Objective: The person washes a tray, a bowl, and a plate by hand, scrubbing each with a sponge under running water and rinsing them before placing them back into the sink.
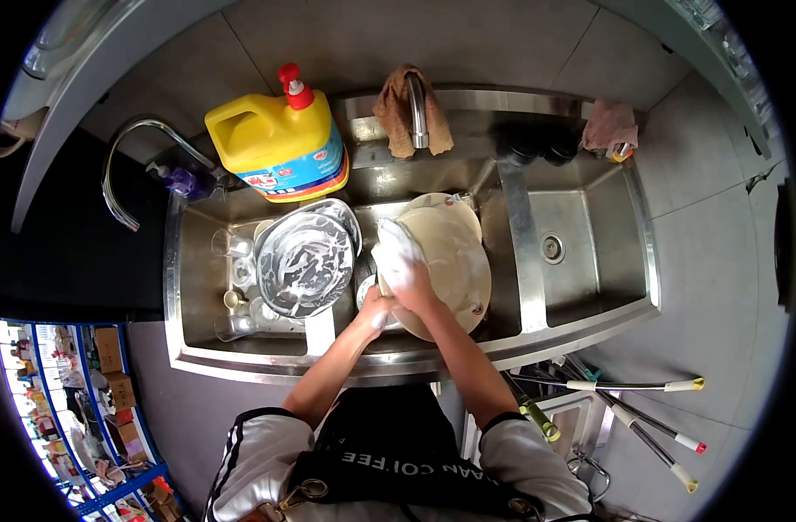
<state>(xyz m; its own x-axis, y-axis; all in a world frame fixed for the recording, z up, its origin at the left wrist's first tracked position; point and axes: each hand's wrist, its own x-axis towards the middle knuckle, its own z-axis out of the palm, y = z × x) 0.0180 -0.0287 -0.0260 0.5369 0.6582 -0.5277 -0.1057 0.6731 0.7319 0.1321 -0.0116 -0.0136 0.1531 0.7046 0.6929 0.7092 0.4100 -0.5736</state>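
Over the middle basin of a steel sink, my left hand (377,310) is closed on the near left edge of a soapy cream plate (454,270). My right hand (408,280) presses a foam-covered cloth (398,246) on the plate's left side; its fingers are partly hidden by foam. Behind that plate, another cream plate (444,203) shows its upper rim. Left of my hands, a dark round dish (306,264) coated in suds lies on other dishes. A small white dish (366,289) is partly hidden beside my left hand.
Glasses (230,244) lie in the left basin. A yellow detergent jug (276,143) and a faucet (417,113) draped with a brown cloth (393,113) stand at the back. The right basin (572,252) has a drain. Mop handles (633,384) lie at the lower right.
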